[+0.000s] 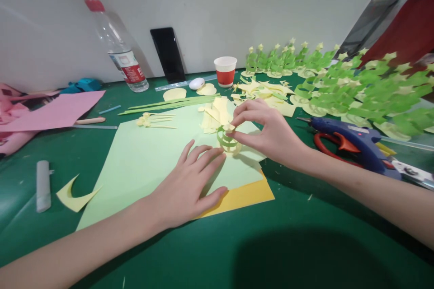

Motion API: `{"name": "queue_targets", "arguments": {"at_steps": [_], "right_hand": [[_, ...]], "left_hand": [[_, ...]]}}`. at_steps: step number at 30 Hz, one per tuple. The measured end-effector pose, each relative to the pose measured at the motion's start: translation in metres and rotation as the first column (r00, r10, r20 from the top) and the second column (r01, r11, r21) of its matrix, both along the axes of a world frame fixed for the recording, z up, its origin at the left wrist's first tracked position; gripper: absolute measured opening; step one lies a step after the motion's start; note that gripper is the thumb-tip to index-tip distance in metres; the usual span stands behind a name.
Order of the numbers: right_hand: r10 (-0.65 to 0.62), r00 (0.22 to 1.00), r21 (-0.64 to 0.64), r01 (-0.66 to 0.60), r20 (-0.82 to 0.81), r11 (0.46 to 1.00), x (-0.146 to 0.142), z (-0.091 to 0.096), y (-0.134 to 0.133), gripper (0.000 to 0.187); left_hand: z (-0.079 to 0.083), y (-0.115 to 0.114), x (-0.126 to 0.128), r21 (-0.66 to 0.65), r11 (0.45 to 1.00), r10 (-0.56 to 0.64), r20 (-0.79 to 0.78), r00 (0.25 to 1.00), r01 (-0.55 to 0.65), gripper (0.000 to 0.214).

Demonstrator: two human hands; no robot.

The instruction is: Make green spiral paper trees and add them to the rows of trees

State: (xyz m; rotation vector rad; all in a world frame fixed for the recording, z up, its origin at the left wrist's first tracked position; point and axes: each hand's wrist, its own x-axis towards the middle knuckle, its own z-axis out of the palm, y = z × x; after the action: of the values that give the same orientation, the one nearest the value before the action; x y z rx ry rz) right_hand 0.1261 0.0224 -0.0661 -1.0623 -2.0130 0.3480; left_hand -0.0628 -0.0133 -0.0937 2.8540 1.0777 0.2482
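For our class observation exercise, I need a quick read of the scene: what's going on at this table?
A person is working with cut paper at a green table. The right hand pinches a small green paper coil that sits on a light green sheet. The left hand lies flat on that sheet. A glue gun and red scissors lie to the right. Many green paper trees stand behind them.

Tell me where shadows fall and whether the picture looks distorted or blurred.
Head view: a broad dark shadow lies on the green table at the bottom; the water bottle leans, probably wide-angle distortion; the green paper trees at right look soft.
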Motion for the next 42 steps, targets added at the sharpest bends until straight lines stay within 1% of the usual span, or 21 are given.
{"name": "queue_targets", "arguments": {"at_steps": [8, 17, 21, 30, 42], "right_hand": [[0.019, 1.000, 0.016, -0.019, -0.019, 1.000, 0.0002, -0.0019, 0.0005, 0.008], [0.028, 0.999, -0.005, -0.028, -0.026, 1.000, 0.0001, -0.0019, -0.0007, 0.008], [0.010, 0.999, -0.012, -0.011, -0.034, 1.000, 0.0021, -0.0032, 0.0005, 0.006], [0.017, 0.999, 0.037, -0.016, -0.043, 0.999, 0.0033, -0.0052, 0.0033, 0.002], [-0.025, 0.999, -0.012, 0.025, -0.021, 1.000, 0.0035, -0.0010, 0.0008, 0.008]], "left_hand": [[-0.0005, 0.0002, 0.0001, 0.003, 1.000, 0.004, 0.004, 1.000, -0.004, 0.048], [-0.0009, 0.0011, -0.0003, 0.003, 1.000, -0.001, 0.000, 1.000, 0.001, 0.047], [-0.0016, 0.0013, -0.0001, 0.002, 1.000, 0.001, 0.006, 1.000, -0.001, 0.047], [-0.0005, -0.0003, -0.0003, -0.011, 1.000, 0.001, 0.007, 1.000, -0.001, 0.048], [-0.0003, 0.0014, 0.0005, -0.010, 1.000, -0.002, -0.007, 1.000, 0.002, 0.049]]}}
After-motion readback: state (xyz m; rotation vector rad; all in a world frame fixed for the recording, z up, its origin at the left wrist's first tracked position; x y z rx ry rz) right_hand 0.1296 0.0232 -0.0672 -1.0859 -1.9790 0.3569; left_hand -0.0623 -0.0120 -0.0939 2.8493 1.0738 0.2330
